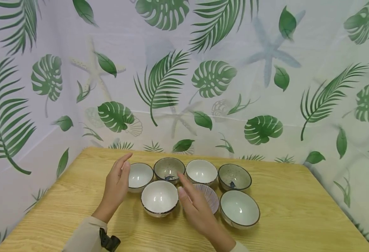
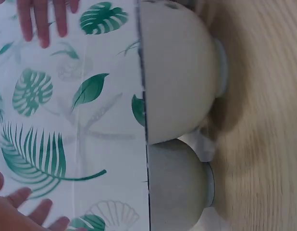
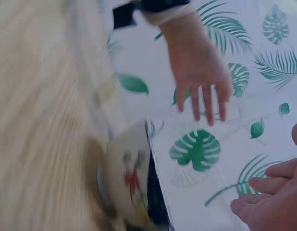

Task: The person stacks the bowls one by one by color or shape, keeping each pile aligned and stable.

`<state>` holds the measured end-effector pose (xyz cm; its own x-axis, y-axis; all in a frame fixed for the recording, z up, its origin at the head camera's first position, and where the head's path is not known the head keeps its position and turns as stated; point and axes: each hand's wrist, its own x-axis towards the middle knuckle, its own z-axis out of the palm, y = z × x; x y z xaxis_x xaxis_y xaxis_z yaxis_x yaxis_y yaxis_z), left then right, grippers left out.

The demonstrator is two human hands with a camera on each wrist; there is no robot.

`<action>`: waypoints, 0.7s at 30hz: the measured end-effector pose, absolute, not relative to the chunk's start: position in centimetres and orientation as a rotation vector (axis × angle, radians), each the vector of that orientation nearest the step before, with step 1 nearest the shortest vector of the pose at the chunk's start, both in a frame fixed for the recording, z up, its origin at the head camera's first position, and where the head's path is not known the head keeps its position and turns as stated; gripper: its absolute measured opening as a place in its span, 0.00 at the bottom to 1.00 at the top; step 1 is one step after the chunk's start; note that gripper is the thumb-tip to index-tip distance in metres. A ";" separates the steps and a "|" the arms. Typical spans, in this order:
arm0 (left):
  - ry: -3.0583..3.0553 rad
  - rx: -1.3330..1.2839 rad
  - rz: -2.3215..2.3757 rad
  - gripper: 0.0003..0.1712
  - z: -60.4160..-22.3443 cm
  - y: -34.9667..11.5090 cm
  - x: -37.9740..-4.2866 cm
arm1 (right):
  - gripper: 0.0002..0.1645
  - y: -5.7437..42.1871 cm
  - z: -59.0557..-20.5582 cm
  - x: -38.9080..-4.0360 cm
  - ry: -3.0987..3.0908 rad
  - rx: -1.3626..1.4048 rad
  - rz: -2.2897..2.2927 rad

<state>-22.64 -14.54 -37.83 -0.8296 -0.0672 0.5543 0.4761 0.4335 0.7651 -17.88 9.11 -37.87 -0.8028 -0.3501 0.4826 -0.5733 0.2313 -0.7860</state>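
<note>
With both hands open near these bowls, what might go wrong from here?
The right hand overlaps the striped bowl in the head view; lowering it might knock that bowl. The left hand likewise overlaps the back-left white bowl and might nudge it. The near-left white bowl sits close to the speckled bowl behind it; a careless lift might clink them.

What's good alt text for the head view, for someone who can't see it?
A person's empty left hand and right hand hover near seven bowls set in two rows on a wood-grain table, before a leaf-print backdrop.
</note>
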 end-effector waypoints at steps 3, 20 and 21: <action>-2.262 -0.159 -1.533 0.27 -37.7 -15.5 -22.8 | 0.30 7.2 -37.7 -18.1 -2.270 0.797 1.903; -2.452 0.254 -1.905 0.42 -40.6 -17.4 -24.7 | 0.37 2.7 -39.1 -20.1 -1.668 0.437 2.898; -2.445 0.264 -1.934 0.43 -40.8 -17.4 -24.9 | 0.37 2.7 -39.2 -20.1 -1.665 0.422 2.902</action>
